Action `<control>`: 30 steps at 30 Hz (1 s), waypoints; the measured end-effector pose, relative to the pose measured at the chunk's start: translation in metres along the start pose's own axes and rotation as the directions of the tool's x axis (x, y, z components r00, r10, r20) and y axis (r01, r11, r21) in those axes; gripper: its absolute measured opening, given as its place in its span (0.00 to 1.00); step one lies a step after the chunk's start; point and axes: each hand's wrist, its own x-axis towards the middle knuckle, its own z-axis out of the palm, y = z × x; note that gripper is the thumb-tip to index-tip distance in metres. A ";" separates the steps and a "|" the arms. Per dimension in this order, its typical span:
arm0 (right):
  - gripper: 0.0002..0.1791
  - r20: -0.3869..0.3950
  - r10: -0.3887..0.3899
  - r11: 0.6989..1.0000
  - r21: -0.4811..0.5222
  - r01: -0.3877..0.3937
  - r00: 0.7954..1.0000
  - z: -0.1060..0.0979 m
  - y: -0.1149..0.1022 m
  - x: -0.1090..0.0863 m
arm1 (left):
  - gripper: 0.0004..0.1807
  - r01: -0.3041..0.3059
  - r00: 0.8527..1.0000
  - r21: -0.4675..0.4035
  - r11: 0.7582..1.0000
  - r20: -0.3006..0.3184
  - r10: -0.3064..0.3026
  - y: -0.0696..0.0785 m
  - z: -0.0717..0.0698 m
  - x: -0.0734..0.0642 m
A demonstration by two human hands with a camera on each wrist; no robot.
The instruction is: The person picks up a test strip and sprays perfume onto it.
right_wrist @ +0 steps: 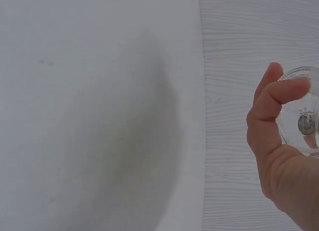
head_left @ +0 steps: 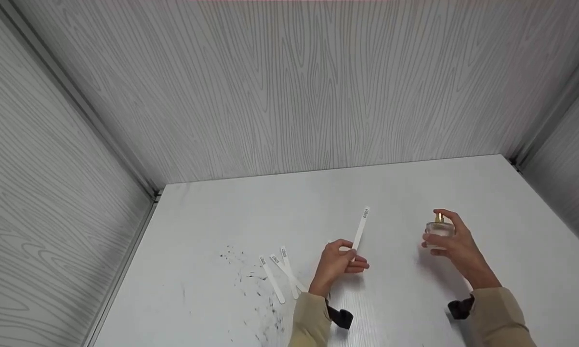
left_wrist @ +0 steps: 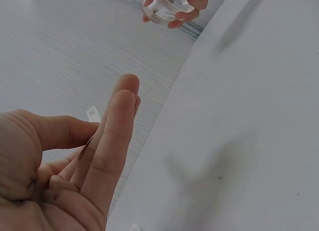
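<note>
My left hand [head_left: 337, 265] pinches the lower end of a white paper scent strip [head_left: 361, 229] between thumb and fingers. The strip slants upward, with small dark print at its top end. To the right, my right hand [head_left: 467, 253] grips a round clear glass perfume bottle [head_left: 440, 229], held upright with the index finger on its gold spray top [head_left: 439, 218]. A gap separates the bottle from the strip. In the left wrist view, fingers hide most of the strip, whose printed tip [left_wrist: 93, 114] shows past the thumb. The right wrist view catches the bottle's glass base [right_wrist: 294, 118].
Several more white strips [head_left: 272, 280] lie on the white table [head_left: 212, 212] left of my left hand, some crossing. Dark specks and smudges [head_left: 256, 278] mark the tabletop beside them. Wood-grain panels [head_left: 289, 96] stand at the back and both sides.
</note>
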 end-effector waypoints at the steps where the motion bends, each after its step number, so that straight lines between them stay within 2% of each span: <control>1: 0.36 -0.002 -0.008 1.000 -0.007 0.008 1.000 0.002 0.000 0.000 | 0.10 0.003 1.000 -0.004 1.000 0.002 -0.003 0.000 0.000 0.001; 8: 0.36 -0.042 -0.088 0.995 -0.051 0.086 0.995 0.012 -0.001 0.000 | 0.08 0.008 1.000 -0.010 1.000 0.020 -0.008 0.002 0.005 0.005; 15: 0.39 -0.091 -0.107 0.988 -0.125 0.095 0.990 0.017 -0.001 0.002 | 0.07 -0.005 1.000 -0.019 1.000 0.024 0.005 0.003 0.008 0.008; 22: 0.44 -0.089 -0.143 0.952 -0.285 0.113 0.986 0.025 0.000 0.001 | 0.08 -0.011 0.999 -0.032 0.999 0.042 0.012 0.006 0.011 0.009; 30: 0.41 -0.109 -0.207 0.928 -0.335 0.161 0.972 0.034 -0.004 0.000 | 0.10 -0.013 0.998 -0.025 1.000 0.064 0.014 0.007 0.012 0.010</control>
